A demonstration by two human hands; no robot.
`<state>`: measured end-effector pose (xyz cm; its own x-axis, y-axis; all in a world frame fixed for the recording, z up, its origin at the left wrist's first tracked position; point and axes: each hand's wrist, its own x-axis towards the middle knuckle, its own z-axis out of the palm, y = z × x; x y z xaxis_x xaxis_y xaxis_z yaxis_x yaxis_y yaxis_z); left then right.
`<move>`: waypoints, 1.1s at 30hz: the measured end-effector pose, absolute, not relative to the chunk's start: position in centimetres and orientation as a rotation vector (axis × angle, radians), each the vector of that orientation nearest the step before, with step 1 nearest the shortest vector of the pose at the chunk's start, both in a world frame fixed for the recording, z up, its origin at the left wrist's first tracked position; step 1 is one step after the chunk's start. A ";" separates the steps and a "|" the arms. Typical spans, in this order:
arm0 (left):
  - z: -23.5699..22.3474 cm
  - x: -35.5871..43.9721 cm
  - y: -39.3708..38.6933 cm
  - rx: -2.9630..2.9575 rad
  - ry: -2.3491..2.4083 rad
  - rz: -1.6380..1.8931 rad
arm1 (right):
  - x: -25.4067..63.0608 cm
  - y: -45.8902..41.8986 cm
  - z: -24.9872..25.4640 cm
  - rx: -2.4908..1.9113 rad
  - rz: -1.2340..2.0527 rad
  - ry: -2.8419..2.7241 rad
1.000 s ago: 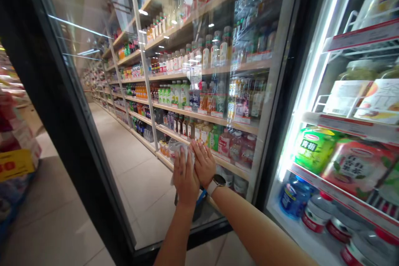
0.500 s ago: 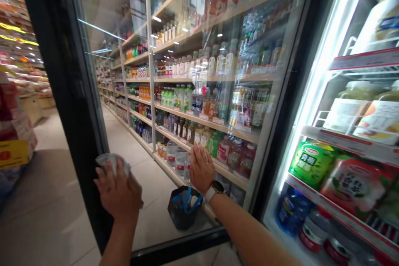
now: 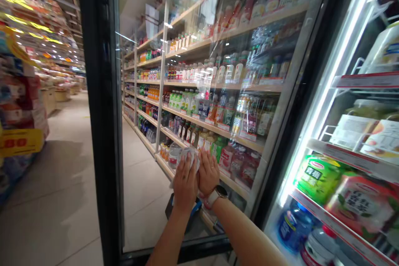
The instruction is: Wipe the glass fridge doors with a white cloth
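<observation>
Pressed against the glass door, my left hand holds a pale, crumpled cloth under its fingers. The cloth shows around the fingertips; the rest of it is hidden beneath the palm. Right beside it, my right hand lies flat on the glass with its fingers stretched out, and there is a watch on the wrist. Both hands sit low on the pane, side by side and touching or nearly so. A black basket with a blue handle is partly hidden behind my left forearm.
The door's black frame stands on the left. On the right is a lit cooler with drink packs and bottles on shelves. Shelves of bottles show in the glass. At far left stands a display with a yellow sign.
My left hand has moved right with the cloth, from the left door frame to beside my right hand. My right hand stays on the glass. The view has shifted left.
</observation>
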<state>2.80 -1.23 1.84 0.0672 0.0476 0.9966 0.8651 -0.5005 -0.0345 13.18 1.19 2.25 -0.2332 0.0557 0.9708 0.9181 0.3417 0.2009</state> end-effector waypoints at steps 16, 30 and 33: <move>2.6 -8.1 -2.2 -1.308 -1.195 -1.686 | 13.0 0.4 2.3 -0.988 -1.015 -1.597; 2.0 2.8 -1.0 -1.564 -0.907 -1.455 | 13.4 1.1 2.0 -0.909 -1.033 -1.587; 2.2 -0.8 -1.0 -1.505 -0.977 -1.364 | 13.2 0.7 2.4 -0.945 -1.029 -1.602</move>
